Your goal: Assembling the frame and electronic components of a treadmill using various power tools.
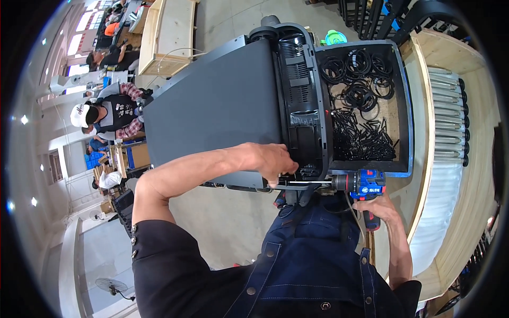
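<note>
Cordless drill, blue and black, at about four o'clock from centre, gripped by the right hand around its handle, long bit levelled toward nine o'clock. Bit tip meeting the near edge of the treadmill frame, just beside the left hand. Left hand pinched there on something small, perhaps a screw, too tiny to tell. Grey running belt stretching toward ten o'clock. Black tray of cables and fasteners at two o'clock, on a wooden bench.

support: wooden bench | on it: black parts tray, treadmill frame
</note>
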A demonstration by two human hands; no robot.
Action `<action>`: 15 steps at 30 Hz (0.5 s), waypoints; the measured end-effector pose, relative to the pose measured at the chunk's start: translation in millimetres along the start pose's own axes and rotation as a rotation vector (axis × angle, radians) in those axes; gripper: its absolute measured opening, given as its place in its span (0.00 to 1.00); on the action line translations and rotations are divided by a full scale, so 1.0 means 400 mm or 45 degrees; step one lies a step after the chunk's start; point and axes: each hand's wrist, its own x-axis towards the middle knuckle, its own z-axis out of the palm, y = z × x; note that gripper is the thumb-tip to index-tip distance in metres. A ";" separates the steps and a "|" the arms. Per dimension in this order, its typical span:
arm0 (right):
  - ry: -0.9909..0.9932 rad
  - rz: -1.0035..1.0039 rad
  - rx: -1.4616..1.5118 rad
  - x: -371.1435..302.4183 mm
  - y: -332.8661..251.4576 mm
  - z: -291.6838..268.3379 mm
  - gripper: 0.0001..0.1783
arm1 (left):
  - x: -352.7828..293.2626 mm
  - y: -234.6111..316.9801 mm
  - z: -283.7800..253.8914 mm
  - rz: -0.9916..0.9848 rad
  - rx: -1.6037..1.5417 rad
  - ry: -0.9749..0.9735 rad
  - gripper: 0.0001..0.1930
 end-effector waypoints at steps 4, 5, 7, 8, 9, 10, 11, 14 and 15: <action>0.039 -0.063 0.052 -0.004 -0.010 -0.002 0.15 | -0.128 0.018 -0.066 -0.101 -0.790 0.791 0.26; 0.035 -0.054 0.086 -0.001 -0.007 -0.005 0.16 | -0.156 0.013 -0.050 -0.173 -0.817 1.077 0.25; 0.020 -0.091 0.085 0.010 0.002 -0.007 0.17 | -0.198 -0.009 0.025 -0.391 -0.843 1.520 0.23; 0.012 -0.120 0.094 0.014 0.008 -0.009 0.18 | -0.213 -0.013 0.081 -0.400 -0.844 1.536 0.23; 0.007 -0.136 0.049 0.016 0.022 -0.018 0.22 | -0.222 -0.010 0.137 -0.602 -0.700 1.634 0.23; -0.006 -0.144 0.031 0.026 0.033 -0.023 0.22 | -0.221 -0.007 0.203 -0.817 -0.553 1.723 0.23; -0.024 -0.224 0.067 0.036 0.044 -0.025 0.24 | -0.203 -0.010 0.280 -0.941 -0.567 1.756 0.24; 0.021 -0.285 -0.183 0.065 0.076 -0.073 0.33 | -0.096 -0.017 0.471 -1.174 -0.368 1.996 0.26; -0.026 -0.180 -0.170 0.066 0.049 -0.073 0.36 | -0.063 -0.018 0.496 -1.237 -0.340 2.093 0.25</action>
